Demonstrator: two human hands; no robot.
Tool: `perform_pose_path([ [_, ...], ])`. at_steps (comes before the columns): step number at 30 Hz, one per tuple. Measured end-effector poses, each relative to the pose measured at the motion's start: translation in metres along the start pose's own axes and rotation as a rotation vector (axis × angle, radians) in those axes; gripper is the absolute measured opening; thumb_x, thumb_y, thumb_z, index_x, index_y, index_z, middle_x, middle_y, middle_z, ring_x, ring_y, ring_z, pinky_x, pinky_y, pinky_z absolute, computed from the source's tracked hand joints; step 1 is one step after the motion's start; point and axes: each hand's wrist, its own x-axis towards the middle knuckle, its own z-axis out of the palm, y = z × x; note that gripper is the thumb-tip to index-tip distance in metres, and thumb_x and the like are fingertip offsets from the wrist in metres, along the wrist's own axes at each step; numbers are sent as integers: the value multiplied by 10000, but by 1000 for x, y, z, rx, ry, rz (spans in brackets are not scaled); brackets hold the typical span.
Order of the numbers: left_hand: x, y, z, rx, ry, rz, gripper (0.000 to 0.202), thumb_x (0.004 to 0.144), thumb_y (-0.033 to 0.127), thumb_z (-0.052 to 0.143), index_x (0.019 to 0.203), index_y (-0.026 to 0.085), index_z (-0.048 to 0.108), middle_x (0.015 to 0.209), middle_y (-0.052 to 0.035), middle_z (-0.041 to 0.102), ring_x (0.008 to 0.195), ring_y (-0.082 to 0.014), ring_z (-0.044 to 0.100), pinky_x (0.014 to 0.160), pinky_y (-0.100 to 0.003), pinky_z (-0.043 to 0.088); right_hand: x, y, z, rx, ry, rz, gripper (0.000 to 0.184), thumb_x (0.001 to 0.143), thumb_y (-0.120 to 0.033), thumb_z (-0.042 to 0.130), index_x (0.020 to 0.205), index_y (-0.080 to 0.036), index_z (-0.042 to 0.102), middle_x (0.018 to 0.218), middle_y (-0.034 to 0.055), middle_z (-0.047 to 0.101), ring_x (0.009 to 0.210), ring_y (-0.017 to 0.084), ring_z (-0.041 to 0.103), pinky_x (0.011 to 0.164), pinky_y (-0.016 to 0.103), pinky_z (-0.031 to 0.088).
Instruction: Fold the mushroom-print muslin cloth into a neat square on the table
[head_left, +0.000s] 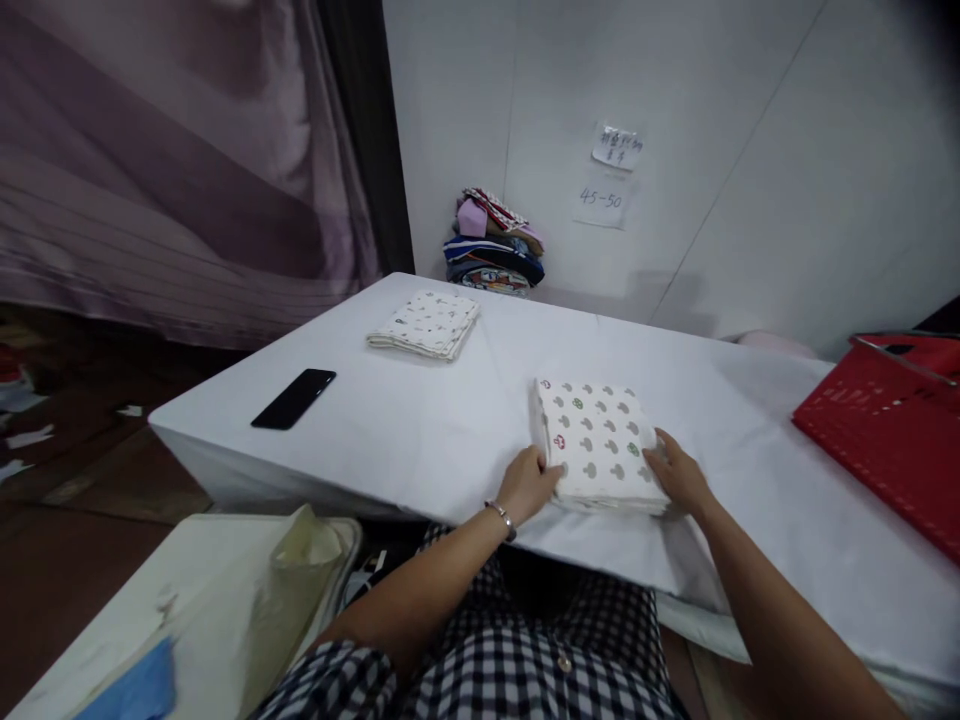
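A folded white cloth (600, 435) printed with grey, red and green mushroom shapes lies near the front edge of the white-covered table. My left hand (529, 482) grips its left side, thumb on top and fingers curled at the edge. On the opposite side, my right hand (677, 470) holds the right edge, thumb over the top. The undersides of the fingers are hidden by the cloth. Farther back on the left rests another folded white cloth (426, 323) with small dark prints, apart from both hands.
A black phone (294, 398) lies at the table's left. At the right stands a red plastic basket (892, 430). Folded fabrics (495, 245) are stacked behind the table by the wall. Lower left is a pale surface (217, 560) with a blue item (135, 685) on it.
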Motion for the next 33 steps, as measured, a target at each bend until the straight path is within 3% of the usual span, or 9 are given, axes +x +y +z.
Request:
perform_pose_path([
  [3,-7,6,12,-2,-91,66,157,757,345,569,697,207,527,704,3,593,673,-150,523,600,-254,354,24,7,-14,-130,10,17,611,809,-451,461,1342,-158,403,1080,145,623,962,274,579,801,376,431],
  [6,-6,7,14,-27,-154,70,134,740,328,583,687,208,558,701,6,611,667,-150,536,591,-249,364,30,-19,-23,-272,89,-86,563,800,-370,481,1314,-145,439,1168,169,576,1070,304,522,866,426,401],
  [8,3,5,7,-31,-114,50,132,741,327,582,691,205,571,727,-1,624,692,-156,549,612,-251,380,17,-51,-19,-236,143,-278,518,830,-363,444,1308,-165,448,1262,151,522,1154,284,469,935,423,364],
  [10,19,1,-4,-9,-24,24,112,748,310,572,722,201,581,789,-16,637,749,-167,561,664,-261,398,-6,-83,-4,-110,115,-468,512,872,-424,380,1314,-173,444,1321,125,481,1217,241,425,992,393,329],
  [14,61,-6,-22,51,107,-8,180,774,262,541,930,187,586,1020,-63,624,911,-187,565,802,-284,410,-56,-116,36,-142,2,-571,585,858,-506,390,1353,-193,394,1395,115,401,1298,269,325,1041,484,231],
  [17,91,-10,-27,107,118,23,339,798,198,488,1134,181,529,1215,-86,548,1064,-190,526,908,-287,383,-74,-114,51,-240,-34,-605,667,830,-525,435,1375,-148,360,1432,143,328,1329,290,261,1061,491,176],
  [23,137,-14,-21,208,75,115,530,810,137,413,1338,171,394,1373,-81,431,1250,-205,387,1022,-309,314,-87,-104,51,-329,22,-654,670,844,-446,434,1425,-164,256,1450,121,293,1335,292,249,1053,499,184],
  [28,159,-21,-18,268,-35,137,478,823,184,414,1286,280,485,1268,-44,537,1167,-213,476,938,-325,396,-94,-101,56,-383,110,-709,650,864,-371,411,1436,-136,210,1446,134,299,1329,289,262,1037,493,219],
  [33,167,-31,-17,286,-28,185,415,827,197,423,1191,331,570,1168,-11,599,1136,-196,492,907,-300,407,-92,-105,58,-429,147,-713,602,851,-294,416,1406,-102,283,1423,140,345,1312,280,296,1033,481,239],
])
